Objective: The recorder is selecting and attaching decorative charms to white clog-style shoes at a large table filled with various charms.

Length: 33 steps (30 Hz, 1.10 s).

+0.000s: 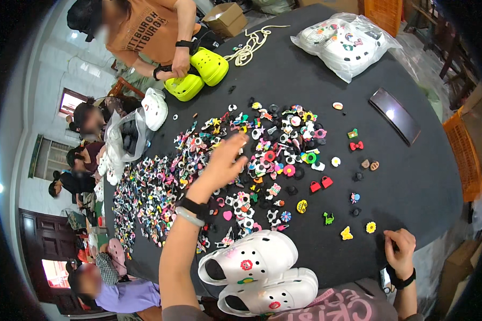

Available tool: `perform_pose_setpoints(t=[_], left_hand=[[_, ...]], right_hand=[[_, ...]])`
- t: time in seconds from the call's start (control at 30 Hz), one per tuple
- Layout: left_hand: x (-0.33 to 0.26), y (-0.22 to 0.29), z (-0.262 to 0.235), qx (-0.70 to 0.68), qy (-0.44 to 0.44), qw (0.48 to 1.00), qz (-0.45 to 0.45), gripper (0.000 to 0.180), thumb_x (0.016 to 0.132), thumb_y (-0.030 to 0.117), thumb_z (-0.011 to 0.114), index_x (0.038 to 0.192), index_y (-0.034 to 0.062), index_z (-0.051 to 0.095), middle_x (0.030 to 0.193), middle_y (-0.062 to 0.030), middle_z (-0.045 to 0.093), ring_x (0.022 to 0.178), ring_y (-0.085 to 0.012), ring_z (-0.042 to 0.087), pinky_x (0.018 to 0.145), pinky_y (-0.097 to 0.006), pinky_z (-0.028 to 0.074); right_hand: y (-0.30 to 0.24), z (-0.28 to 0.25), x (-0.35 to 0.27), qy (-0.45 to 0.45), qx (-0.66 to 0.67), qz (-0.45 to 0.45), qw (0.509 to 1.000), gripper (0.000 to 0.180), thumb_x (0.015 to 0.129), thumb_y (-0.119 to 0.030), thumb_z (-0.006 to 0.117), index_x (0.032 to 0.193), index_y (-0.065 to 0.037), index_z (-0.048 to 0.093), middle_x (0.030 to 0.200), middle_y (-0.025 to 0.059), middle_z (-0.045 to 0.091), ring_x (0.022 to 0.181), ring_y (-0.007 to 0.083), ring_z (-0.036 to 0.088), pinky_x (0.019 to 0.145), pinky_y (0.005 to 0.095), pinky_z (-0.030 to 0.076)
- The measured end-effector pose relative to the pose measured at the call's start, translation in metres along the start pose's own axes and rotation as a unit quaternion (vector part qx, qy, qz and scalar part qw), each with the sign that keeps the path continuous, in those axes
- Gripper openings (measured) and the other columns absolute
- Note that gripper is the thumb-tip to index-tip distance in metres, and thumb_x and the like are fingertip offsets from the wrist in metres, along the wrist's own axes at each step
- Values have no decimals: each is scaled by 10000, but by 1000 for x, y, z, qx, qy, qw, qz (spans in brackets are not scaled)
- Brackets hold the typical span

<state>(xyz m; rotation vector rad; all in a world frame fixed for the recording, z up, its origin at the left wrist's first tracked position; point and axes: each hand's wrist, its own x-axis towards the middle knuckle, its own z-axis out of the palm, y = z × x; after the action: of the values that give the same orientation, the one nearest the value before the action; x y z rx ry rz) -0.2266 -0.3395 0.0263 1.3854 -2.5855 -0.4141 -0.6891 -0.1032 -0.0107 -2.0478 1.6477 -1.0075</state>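
My left hand [227, 160] reaches over the heap of small colourful shoe charms [160, 176], its fingers stretched out and apart, with nothing visible in it. At the table's near right edge my right hand [400, 249] rests with its fingers curled in; whatever they may hold is hidden. Two white clogs [257, 254] stand close in front of me, between my arms. Red and other charms sit in the holes of their uppers. Apart from the heap lie a yellow sunflower charm [370, 227], a yellow butterfly charm [347, 232] and a green dinosaur charm [328, 218].
A dark phone [395, 116] lies on the black table [412, 182] at the right. White clogs in a clear plastic bag [348, 45] are at the far side, near a cord [249, 47]. Across the table, a person handles yellow-green clogs [209, 67]. Several others sit along the left.
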Motion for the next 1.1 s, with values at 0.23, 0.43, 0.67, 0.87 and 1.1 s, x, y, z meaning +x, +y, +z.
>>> perform_pose_setpoints(t=[0.23, 0.43, 0.67, 0.87, 1.1], left_hand=[[-34, 4, 4, 17, -154, 986, -55, 480, 966, 144, 475, 1444, 154, 426, 1537, -118, 343, 1432, -282, 295, 1171, -529, 153], [-66, -19, -20, 53, -136, 983, -114, 449, 877, 47, 515, 1307, 156, 584, 1450, -76, 481, 1384, -267, 382, 1168, -533, 175], [-73, -45, -21, 174, -4, 979, -108, 425, 811, -35, 513, 1187, 109, 648, 1405, -118, 512, 1305, -298, 469, 1119, -507, 286], [-43, -28, -15, -27, 82, 994, -63, 387, 814, 5, 569, 1190, 60, 644, 1262, -150, 615, 1207, -306, 553, 1031, -399, 415], [20, 53, 27, -54, 35, 997, 30, 353, 879, 116, 622, 1215, 11, 610, 1107, -153, 637, 1046, -308, 592, 905, -382, 464]], right_hand=[[-1, 3, 1, 15, -10, -4, 1000, 170, 722, 61, 676, 863, -33, 657, 613, 75, 525, 535, 229, 513, 517, 342, 381], [2, 3, 0, 13, 8, -12, 1000, 184, 721, 74, 672, 870, -30, 648, 607, 74, 518, 519, 228, 495, 497, 338, 365], [-2, 2, 3, 16, 1, -10, 1000, 183, 724, 74, 669, 875, -27, 649, 599, 76, 509, 516, 226, 490, 495, 341, 363], [0, 5, 1, 3, -10, -10, 1000, 177, 730, 67, 664, 883, -21, 655, 605, 77, 504, 521, 224, 486, 503, 342, 365], [-2, 2, 1, 1, -11, -4, 1000, 183, 727, 73, 660, 885, -19, 657, 603, 73, 502, 528, 215, 489, 501, 343, 359]])
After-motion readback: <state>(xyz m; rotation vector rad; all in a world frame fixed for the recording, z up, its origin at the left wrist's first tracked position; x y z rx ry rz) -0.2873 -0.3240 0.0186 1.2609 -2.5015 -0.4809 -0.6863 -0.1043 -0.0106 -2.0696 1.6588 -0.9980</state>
